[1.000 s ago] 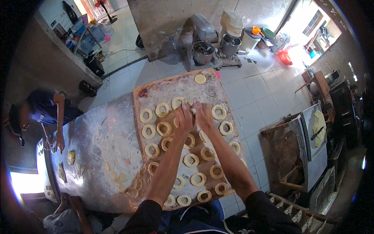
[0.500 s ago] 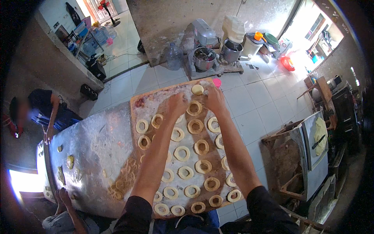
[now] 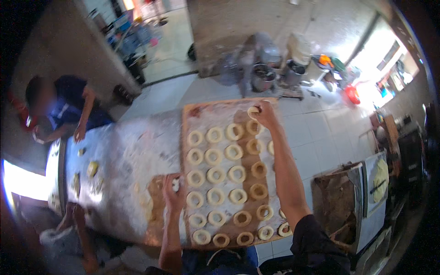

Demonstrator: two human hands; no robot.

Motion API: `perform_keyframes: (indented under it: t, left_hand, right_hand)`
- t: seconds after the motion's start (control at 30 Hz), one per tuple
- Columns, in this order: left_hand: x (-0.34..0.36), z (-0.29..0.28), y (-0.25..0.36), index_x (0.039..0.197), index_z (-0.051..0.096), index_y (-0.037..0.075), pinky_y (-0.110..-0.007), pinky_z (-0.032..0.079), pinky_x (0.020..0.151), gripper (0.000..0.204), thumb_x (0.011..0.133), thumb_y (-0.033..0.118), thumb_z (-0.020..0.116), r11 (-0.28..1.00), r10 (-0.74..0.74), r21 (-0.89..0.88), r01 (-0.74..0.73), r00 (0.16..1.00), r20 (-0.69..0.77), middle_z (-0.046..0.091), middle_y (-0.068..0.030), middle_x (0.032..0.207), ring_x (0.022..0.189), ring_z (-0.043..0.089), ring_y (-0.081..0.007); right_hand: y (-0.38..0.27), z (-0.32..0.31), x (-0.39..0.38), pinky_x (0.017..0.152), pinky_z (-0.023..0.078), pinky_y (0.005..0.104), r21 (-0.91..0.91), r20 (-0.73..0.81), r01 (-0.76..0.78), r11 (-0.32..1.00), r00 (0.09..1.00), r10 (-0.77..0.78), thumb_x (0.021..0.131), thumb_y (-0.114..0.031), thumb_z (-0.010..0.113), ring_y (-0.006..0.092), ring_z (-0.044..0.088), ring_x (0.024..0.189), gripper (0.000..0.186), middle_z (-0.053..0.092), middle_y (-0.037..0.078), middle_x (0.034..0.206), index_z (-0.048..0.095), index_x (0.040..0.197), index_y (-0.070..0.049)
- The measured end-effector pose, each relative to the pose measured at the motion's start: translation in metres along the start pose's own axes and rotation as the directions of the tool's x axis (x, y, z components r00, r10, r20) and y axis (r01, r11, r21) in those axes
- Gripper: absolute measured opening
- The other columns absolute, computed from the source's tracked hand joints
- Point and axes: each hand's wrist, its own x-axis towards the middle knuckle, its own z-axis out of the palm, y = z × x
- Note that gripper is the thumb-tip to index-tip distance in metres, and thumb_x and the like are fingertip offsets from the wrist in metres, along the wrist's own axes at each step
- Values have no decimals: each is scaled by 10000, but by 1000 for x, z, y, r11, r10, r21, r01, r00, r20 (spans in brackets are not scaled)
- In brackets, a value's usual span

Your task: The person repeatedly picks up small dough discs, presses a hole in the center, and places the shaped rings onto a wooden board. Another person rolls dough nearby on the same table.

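Rows of pale dough rings (image 3: 216, 174) lie on a floured wooden board (image 3: 220, 114) in front of me. At the board's far right corner my right hand (image 3: 266, 114) is closed, its fingers at the edge of a round dough piece (image 3: 253, 112). The hand partly covers this piece, so its full shape is hidden. My left hand (image 3: 173, 195) is at the board's left edge, over the metal tabletop. Its fingers are curled around a small pale piece of dough (image 3: 176, 184), blurred by motion.
The metal table (image 3: 123, 151) extends left, with several dough lumps (image 3: 92, 169) near its far end. One person (image 3: 68, 101) stands at that end; another person's hands (image 3: 75, 213) are at the near left. Mixers (image 3: 265, 75) stand by the wall. Right is a stand with dough and a knife (image 3: 378, 185).
My left hand has come back from the far end of the board to its left edge, with a small pale piece. My right hand stays at the far piece. The view has shifted.
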Motion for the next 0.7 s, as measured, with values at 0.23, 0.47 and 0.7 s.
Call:
perform_keyframes:
  t: [0.23, 0.47, 0.7]
  left_hand:
    - [-126, -158, -54, 976, 635, 46, -296, 440, 578, 135, 922, 145, 560, 859, -494, 8, 513, 831, -254, 643, -54, 822, 730, 595, -152]
    - [-140, -180, -70, 1001, 615, 5, -339, 499, 711, 144, 881, 80, 589, 896, -441, -141, 421, 881, -172, 640, -130, 865, 813, 639, -233]
    - [-99, -172, -90, 1066, 618, -14, -310, 529, 755, 238, 843, 68, 629, 770, -352, -580, 266, 935, -39, 668, -95, 951, 874, 633, -158]
  right_hand:
    - [-219, 186, -155, 618, 489, 384, 400, 358, 251, 881, 843, -403, 716, -118, 707, 283, 613, 646, 199, 621, 133, 687, 677, 867, 9]
    - [-308, 280, -219, 635, 514, 414, -13, 331, 406, 914, 864, -379, 667, -137, 751, 320, 627, 649, 193, 636, 161, 701, 615, 736, -19]
    - [-309, 247, -274, 659, 536, 310, 634, 537, -243, 734, 821, -193, 716, -76, 742, 169, 668, 752, 265, 689, 129, 816, 625, 928, 30]
